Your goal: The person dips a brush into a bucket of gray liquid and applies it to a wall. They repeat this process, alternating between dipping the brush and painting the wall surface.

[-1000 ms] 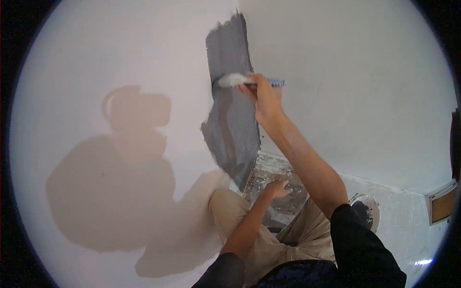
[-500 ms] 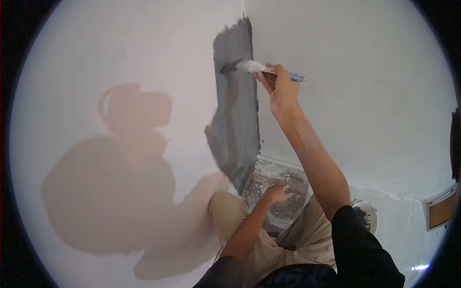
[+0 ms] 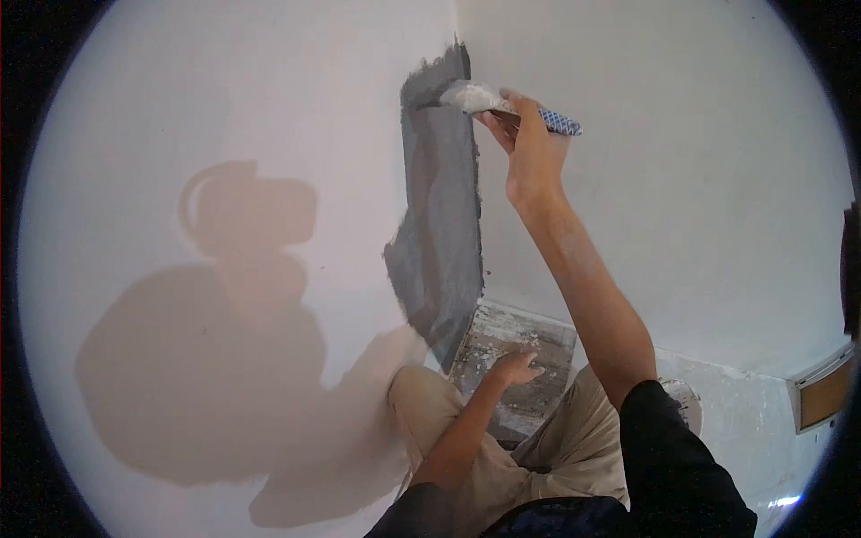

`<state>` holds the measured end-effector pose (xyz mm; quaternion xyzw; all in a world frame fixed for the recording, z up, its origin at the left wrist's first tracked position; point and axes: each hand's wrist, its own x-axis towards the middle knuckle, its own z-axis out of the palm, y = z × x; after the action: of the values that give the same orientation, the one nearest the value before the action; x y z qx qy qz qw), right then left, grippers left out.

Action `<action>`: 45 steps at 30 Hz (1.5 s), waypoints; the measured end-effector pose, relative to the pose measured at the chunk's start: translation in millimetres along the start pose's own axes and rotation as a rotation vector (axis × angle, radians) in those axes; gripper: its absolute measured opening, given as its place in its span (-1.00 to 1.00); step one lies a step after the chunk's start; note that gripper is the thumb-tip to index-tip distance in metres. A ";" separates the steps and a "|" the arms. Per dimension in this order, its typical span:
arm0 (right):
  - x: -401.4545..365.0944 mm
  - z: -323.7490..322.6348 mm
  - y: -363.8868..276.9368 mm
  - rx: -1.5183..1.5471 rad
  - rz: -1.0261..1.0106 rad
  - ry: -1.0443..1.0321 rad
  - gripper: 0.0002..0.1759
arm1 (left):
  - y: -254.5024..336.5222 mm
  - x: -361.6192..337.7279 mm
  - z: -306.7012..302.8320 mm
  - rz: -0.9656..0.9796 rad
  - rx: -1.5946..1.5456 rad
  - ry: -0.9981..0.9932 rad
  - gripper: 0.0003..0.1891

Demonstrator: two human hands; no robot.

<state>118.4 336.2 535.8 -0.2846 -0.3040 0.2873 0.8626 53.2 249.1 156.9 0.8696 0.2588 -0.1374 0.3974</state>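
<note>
My right hand [image 3: 522,121] is closed round a brush [image 3: 473,97] with a blue-and-white patterned handle end. The brush's bristles touch the upper part of a grey coated patch [image 3: 444,197] on the left wall, beside the corner. Lower down, my left hand [image 3: 516,368] hangs over a worn, paint-spotted board [image 3: 511,336] between my knees. Its fingers are partly spread, and nothing shows in them.
Pale walls [image 3: 682,179] meet at the corner. A white bucket [image 3: 686,403] stands partly hidden behind my right arm. A brown framed panel [image 3: 825,394] is at the far right. Shadows fall on the left wall.
My right hand and the brush have moved up along the grey patch. My left hand has stayed almost in place over the board.
</note>
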 end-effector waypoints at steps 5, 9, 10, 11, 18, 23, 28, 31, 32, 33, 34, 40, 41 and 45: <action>0.9 3.7 18.2 0.040 -0.056 0.033 -0.69 | -2.5 1.4 2.7 -0.008 0.055 -0.001 -0.25; -0.4 11.1 13.9 0.033 -0.054 0.009 -0.69 | -5.9 2.7 5.9 0.033 0.097 0.060 -0.25; -1.0 10.7 10.2 0.046 -0.064 0.039 -0.69 | -2.7 -0.6 0.7 -0.001 0.075 0.017 -0.26; -1.6 11.1 7.8 0.057 -0.074 0.067 -0.69 | 1.4 -3.0 -3.7 -0.033 0.050 -0.026 -0.26; -7.0 5.9 12.7 0.005 -0.060 0.001 -0.69 | -2.9 0.3 -0.8 0.009 0.002 -0.033 -0.26; -15.4 4.6 10.9 -0.049 -0.007 -0.033 -0.69 | -14.6 13.1 15.1 0.030 0.038 0.001 -0.25; -15.0 4.1 13.4 -0.026 -0.016 -0.022 -0.69 | -3.7 3.9 4.5 0.022 0.019 -0.005 -0.26; -16.2 3.7 9.5 -0.043 -0.015 -0.038 -0.69 | -0.4 -0.7 -0.6 -0.014 0.069 -0.015 -0.26; -17.1 3.6 8.5 -0.049 -0.020 -0.044 -0.69 | 0.8 0.1 -2.9 -0.019 0.064 -0.030 -0.26; -17.9 3.2 10.0 -0.041 -0.018 -0.043 -0.69 | 0.8 2.1 -1.9 -0.023 0.059 -0.046 -0.25; -19.7 1.6 11.9 -0.032 -0.015 -0.034 -0.69 | -0.8 2.9 1.7 -0.007 0.074 -0.012 -0.26; -55.2 -46.6 36.8 -0.042 0.129 0.129 -0.74 | -8.0 8.3 12.2 0.013 0.091 0.062 -0.28; -62.7 -59.7 48.8 -0.057 0.180 0.158 -0.77 | -10.9 9.6 13.0 0.050 0.101 0.069 -0.28; -80.6 -77.8 74.5 -0.093 0.370 0.186 -0.70 | -16.1 11.0 12.9 0.095 0.095 0.062 -0.28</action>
<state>95.5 307.9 406.4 -0.4004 -0.1785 0.3991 0.8053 53.0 251.8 133.7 0.9027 0.2224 -0.1034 0.3535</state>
